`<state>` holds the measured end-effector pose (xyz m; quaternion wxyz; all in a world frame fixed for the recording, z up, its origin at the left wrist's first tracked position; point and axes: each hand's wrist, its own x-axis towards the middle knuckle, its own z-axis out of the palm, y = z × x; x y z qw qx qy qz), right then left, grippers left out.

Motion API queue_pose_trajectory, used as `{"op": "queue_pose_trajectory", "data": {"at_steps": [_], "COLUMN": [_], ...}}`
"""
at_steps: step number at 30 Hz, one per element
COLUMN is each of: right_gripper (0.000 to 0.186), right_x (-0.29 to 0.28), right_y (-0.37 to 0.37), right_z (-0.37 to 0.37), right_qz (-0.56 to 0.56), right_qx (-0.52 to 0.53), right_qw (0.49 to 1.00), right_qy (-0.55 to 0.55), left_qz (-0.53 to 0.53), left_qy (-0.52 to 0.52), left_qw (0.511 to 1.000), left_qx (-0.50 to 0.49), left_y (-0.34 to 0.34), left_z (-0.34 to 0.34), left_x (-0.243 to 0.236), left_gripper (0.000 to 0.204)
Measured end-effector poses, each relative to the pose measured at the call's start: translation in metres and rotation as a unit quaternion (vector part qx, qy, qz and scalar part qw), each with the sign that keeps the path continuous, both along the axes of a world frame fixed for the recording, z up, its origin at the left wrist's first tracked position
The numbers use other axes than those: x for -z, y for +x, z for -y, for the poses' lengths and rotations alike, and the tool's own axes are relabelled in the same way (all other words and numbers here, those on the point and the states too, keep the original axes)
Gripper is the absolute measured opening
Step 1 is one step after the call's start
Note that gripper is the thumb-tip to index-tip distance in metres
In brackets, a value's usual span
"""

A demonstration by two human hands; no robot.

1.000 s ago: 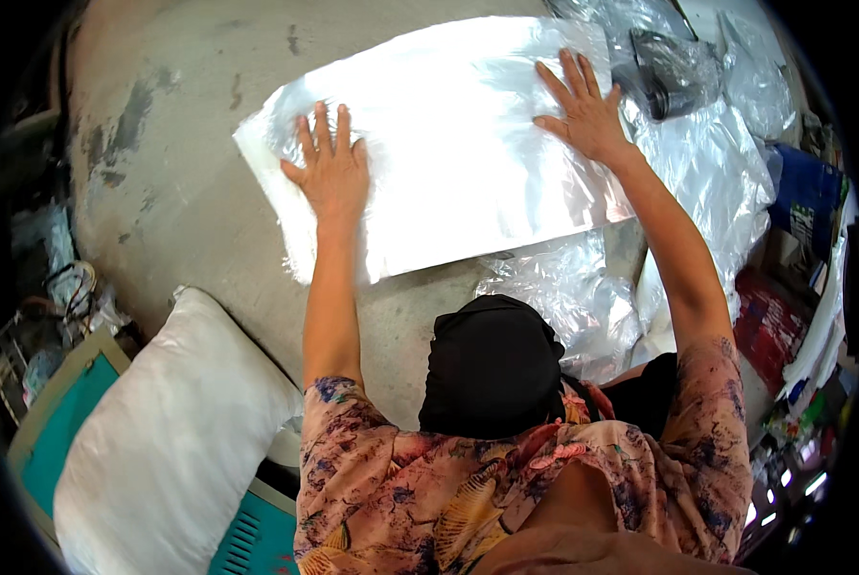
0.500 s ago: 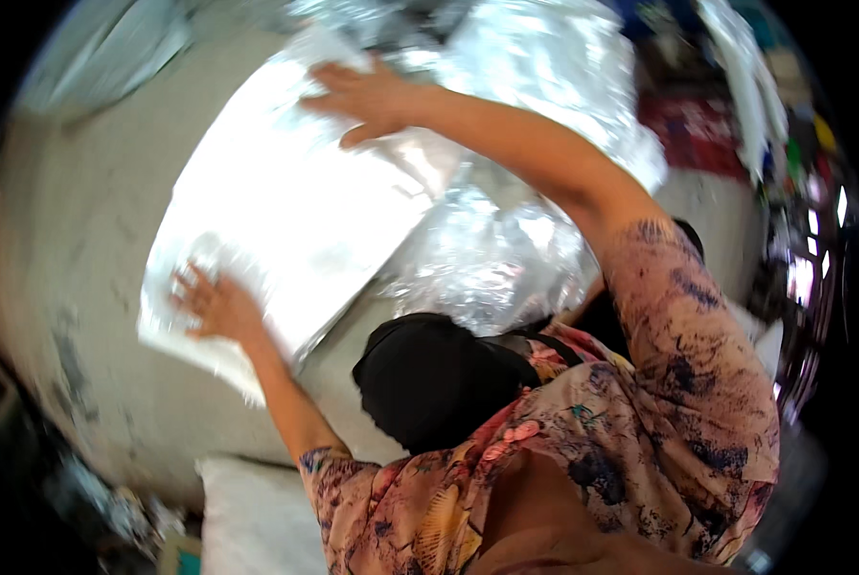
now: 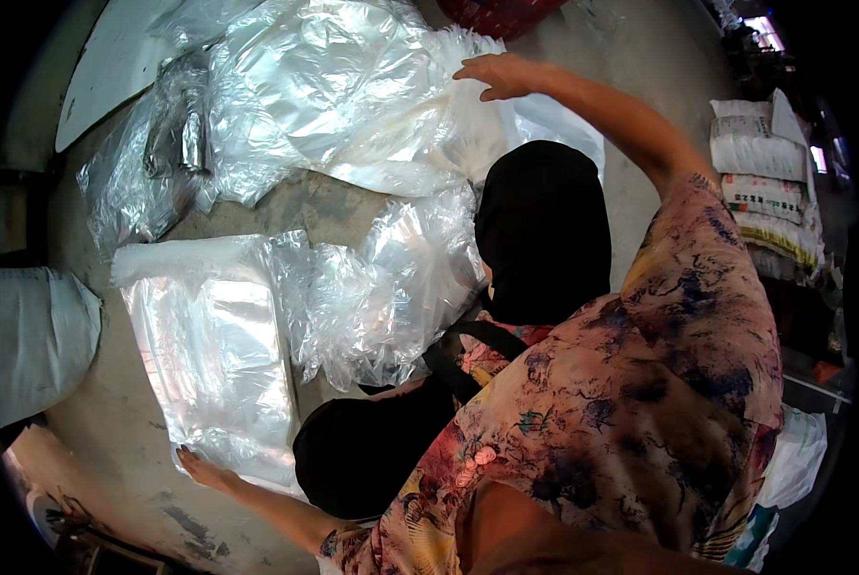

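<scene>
A flat stack of clear plastic bags [image 3: 209,345] lies on the floor at the left. My left hand [image 3: 207,471] rests on its near left corner, with fingers stretched out. At the far side, my right hand [image 3: 498,77] reaches out over a large heap of clear plastic film [image 3: 324,86]. Its fingers are apart, and the thumb hangs below them near the gathered edge of the film; I cannot tell whether they touch it. Between the stack and my knees sits a crumpled bunch of clear plastic [image 3: 391,287].
My black-clad knees [image 3: 544,230] are bent close to the plastic. Stacked white sacks [image 3: 765,182] stand at the right, another white sack [image 3: 36,345] at the far left. A red container [image 3: 501,11] shows at the top edge, and a white board [image 3: 113,67] lies at the upper left.
My right hand has left the flat stack and swung right, over to the heap of film. My left hand stays at the stack's near end. The view has turned with my head.
</scene>
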<state>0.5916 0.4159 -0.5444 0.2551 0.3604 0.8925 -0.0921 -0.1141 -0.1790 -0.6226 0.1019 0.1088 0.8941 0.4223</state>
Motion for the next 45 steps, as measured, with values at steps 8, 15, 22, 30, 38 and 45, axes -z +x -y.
{"op": "queue_pose_trajectory", "data": {"at_steps": [8,15,22,30,38,45], "right_gripper": [0.069,0.06,0.012,0.035,0.038,0.031], "right_x": [0.048,0.085,-0.024,-0.207,-0.151,-0.186], "right_y": [-0.084,-0.093,-0.129,-0.208,-0.181,-0.201], "right_z": [0.046,0.019,-0.023,0.07,0.066,0.076], "right_qz": [-0.049,-0.081,-0.152,-0.463,-0.455,-0.218], "right_qx": [-0.094,-0.024,-0.113,-0.15,0.035,-0.043], "right_qw": [0.967,0.974,0.972,0.871,0.779,0.934], "right_qy": [0.232,0.209,0.139,-0.068,-0.43,-0.278], "left_qz": [0.002,-0.133,-0.197,-0.073,-0.007,-0.247], "left_qy": [-0.02,-0.086,-0.043,-0.011,0.132,0.214], "left_qw": [0.993,0.898,0.816,0.786,0.825,0.824], "left_qx": [0.118,0.41,0.542,0.613,0.55,0.463], "left_y": [-0.008,0.098,0.213,0.316,0.291,0.242], "left_z": [-0.077,-0.223,-0.316,-0.405,-0.378,-0.332], "left_x": [-0.081,-0.185,-0.227,-0.266,-0.316,-0.356], "left_gripper": [0.046,0.037,0.039,0.041,0.025,0.024]}}
